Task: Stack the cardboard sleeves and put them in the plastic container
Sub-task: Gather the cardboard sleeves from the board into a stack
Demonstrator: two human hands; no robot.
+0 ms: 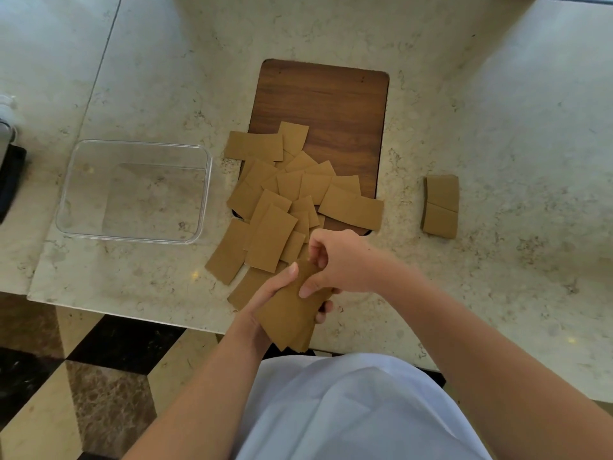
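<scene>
Several flat brown cardboard sleeves [292, 190] lie in a loose heap on the marble counter, spilling over the near end of a wooden board. My left hand [270, 293] grips a small stack of sleeves [288, 313] near the counter's front edge, held tilted. My right hand [338, 260] rests on top of that stack, its thumb and fingers pinching the upper end. An empty clear plastic container [134, 190] stands to the left of the heap. A neat separate stack of sleeves [440, 205] lies apart on the right.
The dark wooden board [331, 104] lies behind the heap. Dark objects and a clear bottle [8, 154] sit at the far left edge. The counter's front edge [116, 310] drops to a patterned floor at lower left.
</scene>
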